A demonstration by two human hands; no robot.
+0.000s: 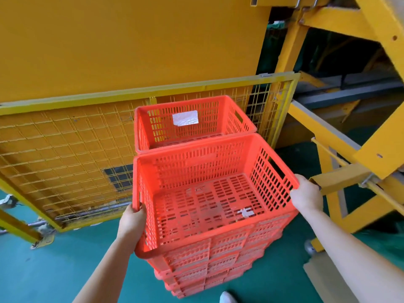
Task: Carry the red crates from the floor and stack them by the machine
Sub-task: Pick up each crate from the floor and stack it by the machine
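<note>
Left hand (133,224) and right hand (306,193) grip the red slotted plastic crate (207,193) atop the stack (218,259); next, likely seating it squarely.

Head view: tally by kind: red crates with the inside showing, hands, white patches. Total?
Red crates, inside showing: 2, near crate and far crate
Hands: 2, left hand and right hand
White patches: 2, label and scrap
Total: 6
Not tallied: nested crates under the near crate, too merged to count.
</note>
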